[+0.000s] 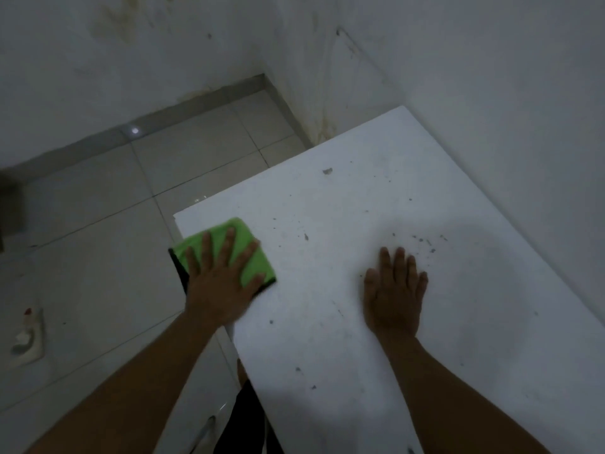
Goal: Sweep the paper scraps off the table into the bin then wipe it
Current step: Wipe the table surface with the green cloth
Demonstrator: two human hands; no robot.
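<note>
A white table (376, 198) fills the right half of the view, its top speckled with small dark specks and a tiny grey scrap (327, 171) near the far end. My left hand (222, 276) lies flat with fingers spread on a folded green cloth (252, 260) at the table's left edge. The cloth has a dark underside that hangs a little over the edge. My right hand (394, 290) rests flat on the tabletop, fingers straight and together, holding nothing. No bin is visible.
Pale floor tiles (98, 240) stretch to the left of the table. A white object with a red tip (27, 335) lies on the floor at the left. White walls (491, 77) meet in a corner behind the table's far end.
</note>
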